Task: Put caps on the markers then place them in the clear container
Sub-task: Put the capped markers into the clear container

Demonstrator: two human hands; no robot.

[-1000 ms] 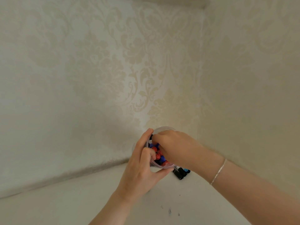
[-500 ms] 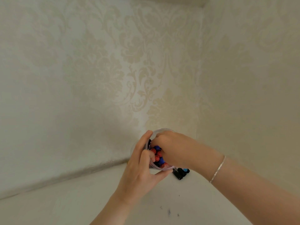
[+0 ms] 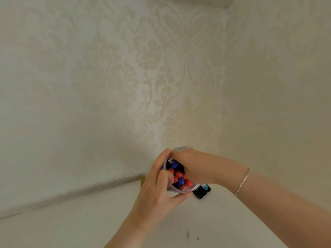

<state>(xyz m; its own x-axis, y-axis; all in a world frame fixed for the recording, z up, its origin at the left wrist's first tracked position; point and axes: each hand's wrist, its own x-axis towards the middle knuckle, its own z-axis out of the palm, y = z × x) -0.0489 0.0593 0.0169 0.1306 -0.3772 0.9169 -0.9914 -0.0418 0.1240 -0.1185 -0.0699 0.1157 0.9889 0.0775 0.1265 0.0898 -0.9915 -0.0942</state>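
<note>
A clear round container [image 3: 188,190] stands on the white table near the corner of the wall, tilted toward me. Several capped markers [image 3: 179,178] with red and blue caps stand packed inside it. My left hand [image 3: 157,192] grips the container's near side, thumb under the rim and fingers curled over its left edge. My right hand [image 3: 193,165] reaches into the container's mouth from the right, its fingers down among the markers and hidden from view. A few black markers [image 3: 202,191], one with a light-blue end, lie on the table right of the container.
Patterned cream walls meet in a corner just behind the container. The white table [image 3: 89,221] extends left and toward me, with a few small dark specks [image 3: 188,234] near the front. A yellowish object [image 3: 143,180] shows behind my left hand.
My right hand has pushed slightly deeper into the container, and my left hand has shifted its grip a little. More red and blue caps show now.
</note>
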